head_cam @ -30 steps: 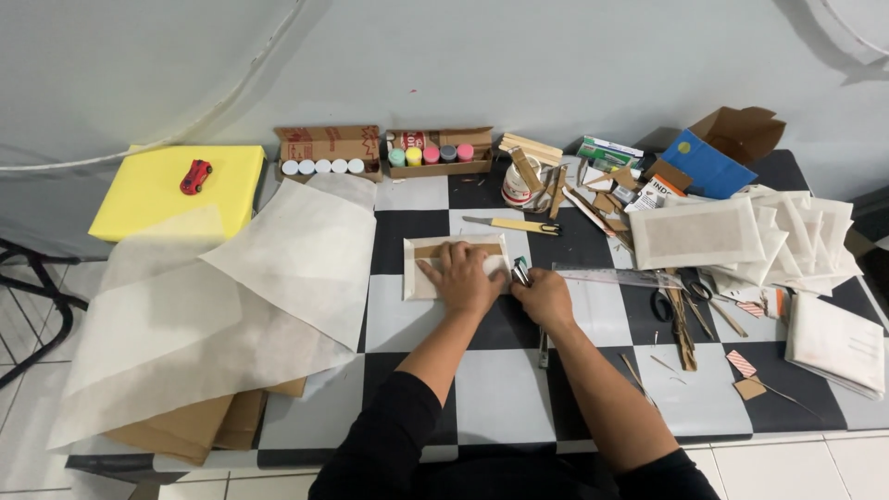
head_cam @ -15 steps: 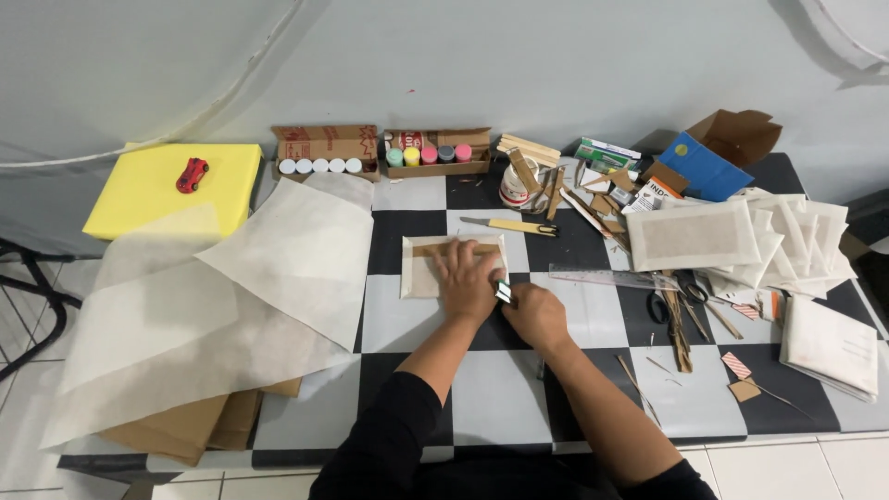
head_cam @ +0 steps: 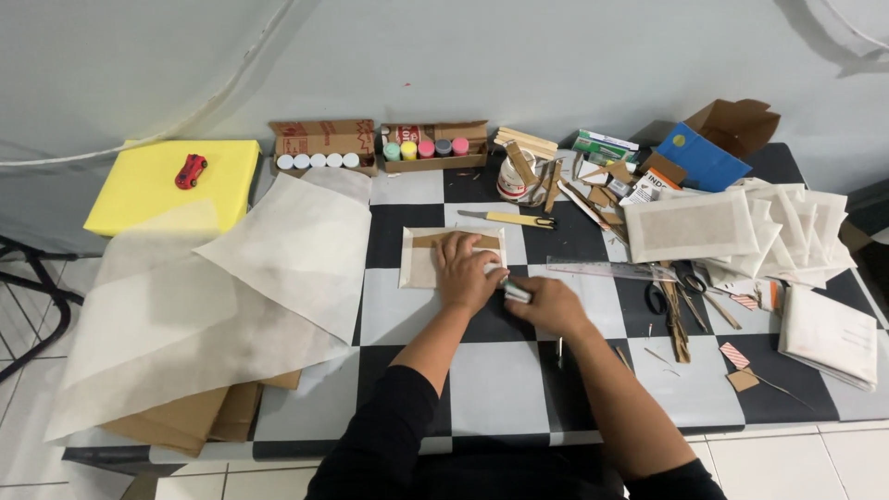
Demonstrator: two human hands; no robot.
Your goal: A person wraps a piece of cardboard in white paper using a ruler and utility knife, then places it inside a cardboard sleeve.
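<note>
My left hand (head_cam: 468,270) lies flat on a small card (head_cam: 451,256) in the middle of the frame. I press down so the card cannot slide. The fingers are spread, with no grip on anything. The card is pale and stiff, a flat rectangle with brown cardboard showing under a thin white cover. It rests on the bench (head_cam: 500,389), which has big black and white squares and looks smooth.

My right hand (head_cam: 548,306) sits just right of the left one, touching it. Its grip is closed around a small tube (head_cam: 515,293), white and grey, maybe a glue stick. The tip points at the lower right edge of the card, close to my left fingers, so I can work right at the edge that I hold down.

A yellow knife (head_cam: 507,218) lies just above the card, near enough to grab. A clear ruler (head_cam: 616,270) lies to the right. Black scissors (head_cam: 671,294) lie beyond it.

Big sheets of thin white paper (head_cam: 231,287) cover the left of the frame, soft and a bit see-through, with brown cardboard under them. At the upper left is a yellow box (head_cam: 148,190) with a little red toy car (head_cam: 191,170) on top. Small paint pots (head_cam: 421,148) stand in a row at the top. Wrapped white packs (head_cam: 741,227) pile up on the right.
</note>
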